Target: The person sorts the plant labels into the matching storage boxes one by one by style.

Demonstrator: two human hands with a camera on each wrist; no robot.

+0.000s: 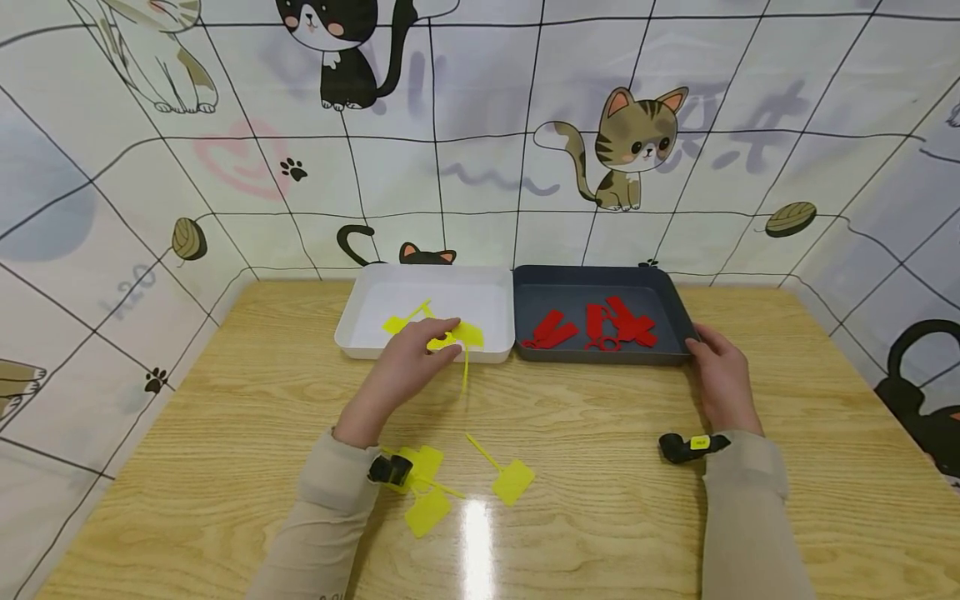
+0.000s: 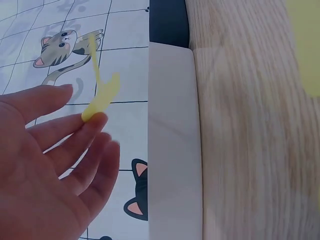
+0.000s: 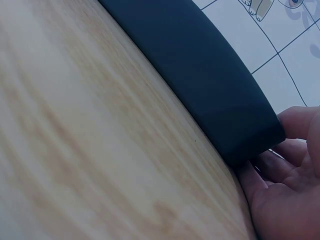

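Over the front of the white tray (image 1: 491, 292) hovers my left hand (image 1: 401, 367), thumb and fingers spread apart. A yellow cable-tie tag (image 2: 102, 97) is at its fingertips in the left wrist view, with the thumb away from it. In the head view this tag's thin strap hangs over the tray's front rim. Other yellow tags (image 1: 393, 323) lie inside that tray. My right hand (image 1: 723, 379) grips the near right corner of the dark grey tray (image 3: 200, 80), thumb at the rim and fingers low against the outside. Several red tags (image 1: 551, 329) lie in the dark tray.
On the wooden table (image 1: 600, 500), a single yellow tag (image 1: 513, 482) lies in front of the trays. A small group of yellow tags (image 1: 427, 510) sits beside my left wrist, partly hidden by it. Behind the trays rises a cat-patterned backdrop (image 1: 480, 167).
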